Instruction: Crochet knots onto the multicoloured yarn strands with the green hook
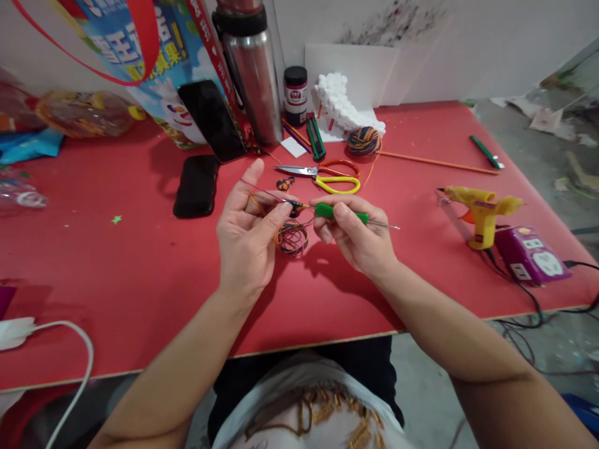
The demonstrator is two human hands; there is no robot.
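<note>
Between the thumb and fingers of my left hand is a small dark crochet piece with orange flecks. A strand of yarn runs over the raised fingers of that hand. My right hand grips the green handle of a crochet hook. One end of the hook meets the crochet piece, and its thin metal other end points right. Just below the piece is a loose tangle of multicoloured yarn. A small orange and black crocheted bit lies beyond my fingers.
Scissors, a yarn ball, a green cutter and a white bumpy model lie beyond my hands. A yellow glue gun stands at right with cables. Phones, a steel bottle and a bag are at left.
</note>
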